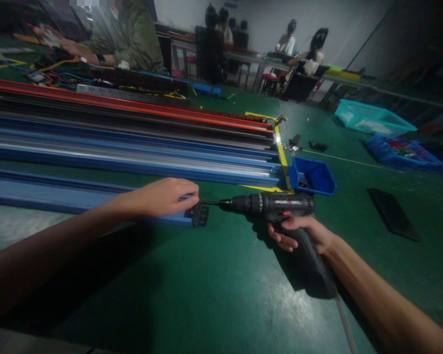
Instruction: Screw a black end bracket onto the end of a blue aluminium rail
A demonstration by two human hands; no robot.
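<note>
My right hand (299, 231) is wrapped round the handle of a black cordless drill (280, 204), which points left. Its long thin bit (212, 202) reaches the end of a blue metal rail (77, 194) lying flat on the green table. A black slotted end piece (200, 215) sits at that rail end. Over the same end is my left hand (166, 196), thumb and forefinger pinched close by the bit tip. Whatever is between those fingers is hidden.
Blue, black and red rails (133, 142) lie side by side behind, ending at yellow tape (282, 155). A blue bin (312, 175), a black flat piece (393, 214), a teal basket (372, 118) and blue trays (402, 150) stand rightward. Another person's sleeve (138, 34) is across the table.
</note>
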